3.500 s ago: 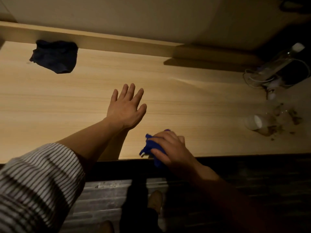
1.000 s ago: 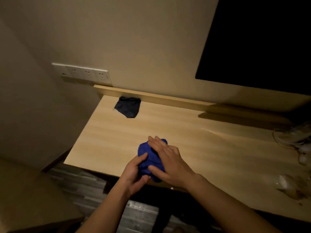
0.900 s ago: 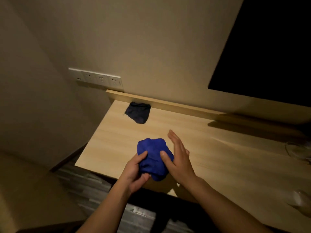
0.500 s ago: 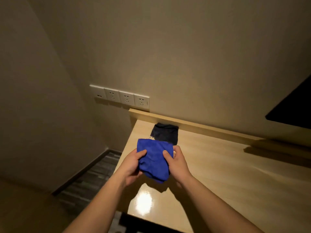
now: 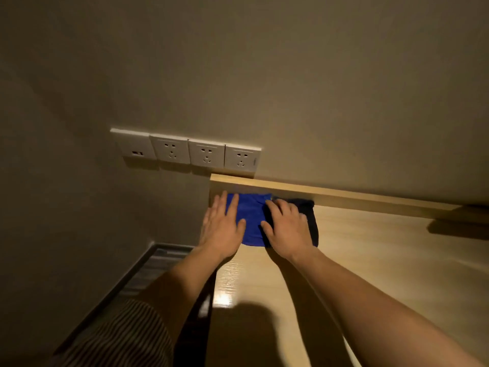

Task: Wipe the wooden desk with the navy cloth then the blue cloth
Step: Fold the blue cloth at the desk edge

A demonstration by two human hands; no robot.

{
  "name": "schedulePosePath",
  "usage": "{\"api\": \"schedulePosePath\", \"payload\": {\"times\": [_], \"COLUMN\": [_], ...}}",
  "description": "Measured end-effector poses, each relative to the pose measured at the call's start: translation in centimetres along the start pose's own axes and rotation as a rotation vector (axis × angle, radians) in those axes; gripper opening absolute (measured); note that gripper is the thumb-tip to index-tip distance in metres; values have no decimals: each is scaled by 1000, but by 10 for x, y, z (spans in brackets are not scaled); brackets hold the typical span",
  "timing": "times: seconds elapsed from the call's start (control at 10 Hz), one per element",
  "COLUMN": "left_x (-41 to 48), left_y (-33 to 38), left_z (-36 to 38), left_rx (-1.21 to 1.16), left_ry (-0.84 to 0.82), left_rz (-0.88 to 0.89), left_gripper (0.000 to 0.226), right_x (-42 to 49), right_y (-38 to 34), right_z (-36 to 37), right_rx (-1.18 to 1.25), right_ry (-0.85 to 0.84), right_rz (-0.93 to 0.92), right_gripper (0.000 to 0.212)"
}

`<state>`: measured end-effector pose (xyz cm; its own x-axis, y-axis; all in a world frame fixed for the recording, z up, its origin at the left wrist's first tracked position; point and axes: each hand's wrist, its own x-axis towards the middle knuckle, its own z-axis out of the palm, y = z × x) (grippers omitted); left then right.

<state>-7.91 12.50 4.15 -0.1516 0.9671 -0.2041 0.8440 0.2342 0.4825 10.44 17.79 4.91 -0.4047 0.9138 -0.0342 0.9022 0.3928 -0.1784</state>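
The blue cloth (image 5: pixel 251 218) lies flat in the far left corner of the wooden desk (image 5: pixel 370 260), against the raised back ledge. My left hand (image 5: pixel 221 229) presses flat on its left edge with fingers spread. My right hand (image 5: pixel 287 229) presses flat on its right edge and covers part of the navy cloth (image 5: pixel 311 221). The navy cloth lies just right of the blue one, touching it, partly hidden under my right hand.
A wooden back ledge (image 5: pixel 344 194) runs along the wall. A row of white wall sockets (image 5: pixel 185 152) sits above the desk's left end. The desk's left edge drops to a dark floor (image 5: pixel 148 271). A striped sleeve (image 5: pixel 119 340) shows at the bottom left.
Both hands carried the blue cloth from the desk's front edge to the far left corner and laid it flat beside the navy cloth. The view swung left.
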Motion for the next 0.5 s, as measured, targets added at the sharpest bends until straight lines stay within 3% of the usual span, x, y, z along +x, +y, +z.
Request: {"api": "schedulePosePath", "payload": {"times": [0.1, 0.2, 0.3, 0.5], "left_x": [12, 19, 15, -46], "left_y": [-8, -18, -17, 21], "left_z": [25, 40, 34, 5], "left_rx": [224, 275, 316, 310], "left_ry": [-121, -159, -126, 91], "left_rz": [125, 100, 110, 175], "left_gripper": [69, 71, 73, 86], "right_x": [2, 2, -8, -78], "right_y": [4, 4, 5, 26], "right_z": [23, 36, 26, -38], "right_rx": [-134, -170, -111, -137], "right_ry": [-180, -252, -215, -50], "right_rz": [-56, -8, 15, 57], "right_gripper": [66, 69, 71, 76]}}
